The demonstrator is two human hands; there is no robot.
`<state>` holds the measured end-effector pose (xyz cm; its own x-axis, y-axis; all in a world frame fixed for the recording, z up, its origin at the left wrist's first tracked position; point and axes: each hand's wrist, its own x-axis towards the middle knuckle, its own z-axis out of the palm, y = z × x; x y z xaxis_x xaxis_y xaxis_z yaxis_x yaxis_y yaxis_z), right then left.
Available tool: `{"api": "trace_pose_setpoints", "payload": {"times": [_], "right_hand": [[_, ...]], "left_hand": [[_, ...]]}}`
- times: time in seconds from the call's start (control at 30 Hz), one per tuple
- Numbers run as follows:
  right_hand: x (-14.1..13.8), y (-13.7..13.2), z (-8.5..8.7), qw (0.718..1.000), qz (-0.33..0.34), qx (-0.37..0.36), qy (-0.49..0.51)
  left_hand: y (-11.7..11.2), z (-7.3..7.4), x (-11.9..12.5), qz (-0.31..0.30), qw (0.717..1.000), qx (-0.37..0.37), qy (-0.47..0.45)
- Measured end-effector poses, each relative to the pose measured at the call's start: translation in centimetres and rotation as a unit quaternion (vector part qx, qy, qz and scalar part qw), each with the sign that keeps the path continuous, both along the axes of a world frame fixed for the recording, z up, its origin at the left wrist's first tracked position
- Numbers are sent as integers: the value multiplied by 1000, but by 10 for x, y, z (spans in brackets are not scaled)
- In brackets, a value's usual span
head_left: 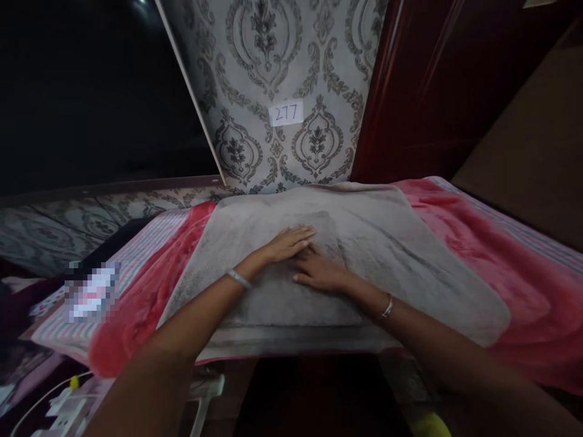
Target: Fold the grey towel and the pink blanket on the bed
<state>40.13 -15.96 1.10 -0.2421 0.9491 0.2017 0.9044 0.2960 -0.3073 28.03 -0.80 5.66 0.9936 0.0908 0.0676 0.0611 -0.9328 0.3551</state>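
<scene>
Both hands rest close together on a folded grey plush cloth (273,306), roughly rectangular. My left hand (290,243) lies palm down with its fingers stretched toward the right. Just below it, my right hand (321,270) lies flat, thumb apart, fingers pointing left. Their fingertips meet or overlap near the middle of the cloth, so some right fingertips are hidden. Neither hand grips anything. Under the folded piece spreads a larger light grey plush cloth (432,273).
A red plush blanket (150,291) and a striped sheet (161,229) lie beneath. A dark television screen (91,91) stands at back left, a red glossy panel (423,79) at back right. The patterned wall bears a paper marked 277 (286,113). A white power strip (68,413) is at lower left.
</scene>
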Motion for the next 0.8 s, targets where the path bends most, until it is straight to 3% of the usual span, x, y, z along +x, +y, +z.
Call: {"api": "trace_pose_setpoints", "payload": {"times": [0.13,0.3,0.43,0.63,0.73,0.8], "right_hand": [[-10,-4,-12,1000,-6,9,-24],[-8,-4,-12,1000,-12,4,-23],[-15,-14,-6,999,7,-42,-2],[-44,-73,5,987,112,-98,56],[-36,-83,11,982,138,-99,88],[-16,-73,14,988,103,-68,92]], "left_hand": [[23,-19,31,42,994,76,71],[32,-35,35,45,995,59,67],[37,-34,36,42,995,48,75],[34,-36,32,36,994,86,60],[30,-30,32,32,993,100,55],[28,-20,40,23,994,94,48]]}}
